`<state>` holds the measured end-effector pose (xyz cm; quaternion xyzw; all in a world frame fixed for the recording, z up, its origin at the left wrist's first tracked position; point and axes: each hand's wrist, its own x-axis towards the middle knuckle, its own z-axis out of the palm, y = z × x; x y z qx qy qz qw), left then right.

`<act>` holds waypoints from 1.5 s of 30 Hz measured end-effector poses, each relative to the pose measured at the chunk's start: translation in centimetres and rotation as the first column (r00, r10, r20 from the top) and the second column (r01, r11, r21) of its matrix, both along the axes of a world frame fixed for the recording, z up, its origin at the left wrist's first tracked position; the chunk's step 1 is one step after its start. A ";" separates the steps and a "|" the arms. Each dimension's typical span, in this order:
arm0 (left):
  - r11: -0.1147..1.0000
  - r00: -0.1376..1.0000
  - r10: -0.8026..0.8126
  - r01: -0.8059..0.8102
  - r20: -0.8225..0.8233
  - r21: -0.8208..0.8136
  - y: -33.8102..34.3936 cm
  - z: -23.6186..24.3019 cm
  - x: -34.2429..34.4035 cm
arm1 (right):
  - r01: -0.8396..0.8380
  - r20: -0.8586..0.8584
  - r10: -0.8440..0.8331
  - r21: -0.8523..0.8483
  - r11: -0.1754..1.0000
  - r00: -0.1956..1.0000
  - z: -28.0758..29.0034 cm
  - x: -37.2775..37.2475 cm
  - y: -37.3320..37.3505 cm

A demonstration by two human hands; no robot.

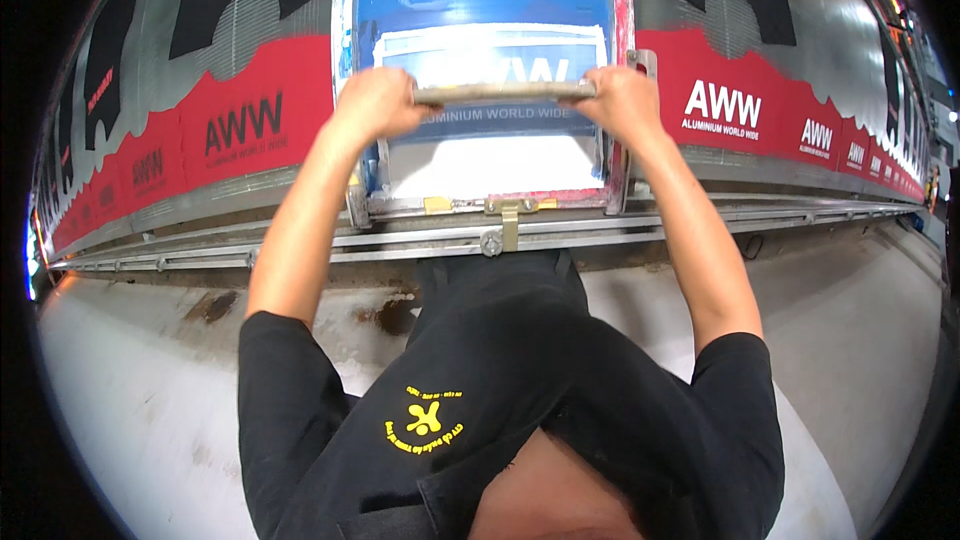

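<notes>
Frame [575,198] cropped above, bar [500,93] ends hidden by left hand [380,103] and right hand [626,100]

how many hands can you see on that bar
2: the left hand grips the left end of the bar, and the right hand grips its right end, at the blue framed screen; neither is hidden

The frame [618,170] is resting on the table [242,28], with cloth [175,155] lying left and right of it. Across the frame, the bar [500,93] is spanning between the left fingers [405,120] and the right fingers [604,112]. A bracket [510,228] is joining the frame's near edge to the rail [610,238]; the floor [860,340] is lying before the rail.
</notes>
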<state>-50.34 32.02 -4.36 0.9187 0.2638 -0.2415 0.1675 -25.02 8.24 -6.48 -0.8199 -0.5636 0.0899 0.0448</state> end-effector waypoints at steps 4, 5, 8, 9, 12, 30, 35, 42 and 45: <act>0.996 0.979 0.009 -0.026 0.202 0.083 6.7 -1.6 5.1 | 0.109 0.001 -0.109 -0.041 0.993 0.994 0.4 4.8 6.5; 0.992 0.978 -0.016 -0.010 0.206 0.126 7.6 -2.3 5.8 | 0.119 0.029 -0.119 -0.012 0.993 0.993 -1.0 5.4 7.5; 0.975 0.972 0.001 -0.053 0.234 0.217 7.4 -4.2 6.6 | 0.093 0.115 -0.100 0.067 0.993 0.988 -3.3 5.8 8.0; 0.979 0.975 0.021 -0.065 0.219 0.194 6.8 -4.5 6.4 | 0.085 0.140 -0.097 0.087 0.993 0.985 -4.1 5.6 7.4; 0.979 0.980 0.058 -0.093 0.192 0.181 3.5 -4.6 4.6 | 0.095 0.150 -0.114 0.128 0.987 0.982 -4.6 3.1 4.1; 0.986 0.972 -0.033 -0.005 0.234 0.164 -12.1 -1.2 -5.7 | 0.028 -0.101 -0.038 -0.094 0.995 0.994 -0.6 -4.7 -10.1; 0.998 0.982 -0.006 -0.006 0.188 0.063 -11.0 -5.3 -5.1 | 0.017 -0.236 -0.105 -0.347 0.938 0.966 -2.7 -4.2 -8.7; 0.970 0.997 -0.071 0.067 -0.005 -0.233 -5.6 -4.0 -3.3 | 0.084 -0.554 -0.279 -0.352 0.932 0.784 -4.6 -1.7 -6.3; 0.973 0.988 -0.020 0.054 0.150 -0.226 -1.8 -1.8 -2.9 | 0.546 -0.703 -0.312 0.129 0.828 0.639 -4.4 1.4 -5.9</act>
